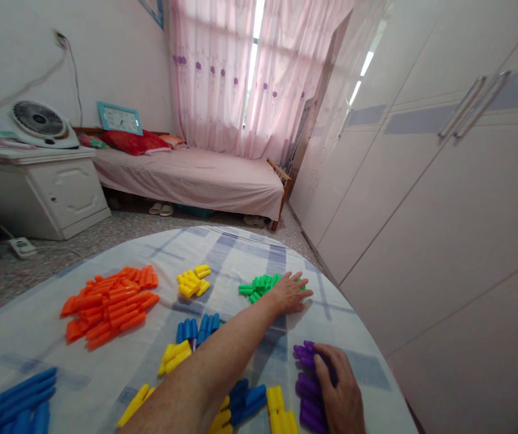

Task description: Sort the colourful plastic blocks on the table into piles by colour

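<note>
My left hand [290, 293] reaches across the table and lies flat, fingers stretched out, on the right side of a small pile of green plastic pieces [257, 284]. Close to me at the right, my right hand [341, 393] rests on a heap of purple pieces [306, 386], its thumb pressed on top and its fingers curled round them. Under my left forearm lie blue pieces [198, 328] and yellow pieces [175, 355]. More yellow pieces [281, 413] and blue pieces [246, 399] lie near the front edge.
The round table has a checked cloth [241, 253]. A large pile of orange pieces [108, 304] lies at the left, a yellow cluster [193, 281] in the middle, and long blue pieces [12, 404] at the front left. White wardrobe doors [444, 211] stand close on the right, with a bed [191, 175] behind.
</note>
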Demonstrator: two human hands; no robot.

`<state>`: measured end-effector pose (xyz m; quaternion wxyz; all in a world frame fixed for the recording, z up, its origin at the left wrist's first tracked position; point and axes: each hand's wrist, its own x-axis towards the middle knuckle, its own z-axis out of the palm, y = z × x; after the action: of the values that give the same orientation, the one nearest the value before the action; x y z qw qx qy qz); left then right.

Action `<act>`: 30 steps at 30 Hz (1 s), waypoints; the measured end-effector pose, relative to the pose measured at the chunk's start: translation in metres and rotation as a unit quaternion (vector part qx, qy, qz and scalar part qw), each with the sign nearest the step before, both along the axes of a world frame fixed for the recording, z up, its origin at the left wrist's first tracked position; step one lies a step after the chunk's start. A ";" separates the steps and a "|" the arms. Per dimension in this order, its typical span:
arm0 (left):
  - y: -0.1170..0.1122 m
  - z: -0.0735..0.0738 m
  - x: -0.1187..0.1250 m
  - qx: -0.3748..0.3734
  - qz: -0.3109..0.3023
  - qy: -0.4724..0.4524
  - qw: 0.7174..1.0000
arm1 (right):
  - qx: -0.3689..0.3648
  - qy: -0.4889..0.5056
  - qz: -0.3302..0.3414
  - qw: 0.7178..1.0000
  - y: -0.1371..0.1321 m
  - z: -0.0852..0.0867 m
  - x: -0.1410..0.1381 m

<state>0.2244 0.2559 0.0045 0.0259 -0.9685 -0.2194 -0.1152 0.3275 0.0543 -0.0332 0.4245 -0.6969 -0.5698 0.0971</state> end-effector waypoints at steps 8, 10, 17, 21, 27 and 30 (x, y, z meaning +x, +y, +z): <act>0.002 0.006 -0.031 -0.037 0.093 0.023 0.995 | -0.003 0.009 -0.009 1.000 0.002 0.002 -0.003; -0.001 0.010 -0.046 -0.039 0.115 0.026 0.992 | -0.003 0.011 -0.010 1.000 0.002 0.001 -0.003; -0.021 0.028 -0.088 -0.051 0.160 0.002 0.986 | -0.003 0.013 -0.008 1.000 0.005 0.000 -0.001; -0.066 0.039 -0.141 -0.072 0.144 -0.097 0.982 | -0.003 0.011 -0.009 1.000 0.006 0.004 -0.003; -0.146 0.034 -0.243 -0.128 0.242 -0.255 0.927 | 0.013 0.010 -0.036 0.999 0.008 0.009 -0.010; -0.166 0.022 -0.270 -0.139 0.331 -0.296 0.885 | 0.022 0.002 -0.036 0.999 0.008 0.009 -0.012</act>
<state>-0.0456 0.0896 0.0263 -0.1385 -0.7544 -0.5382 -0.3493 0.3160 0.0625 -0.0240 0.4442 -0.7072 -0.5455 0.0705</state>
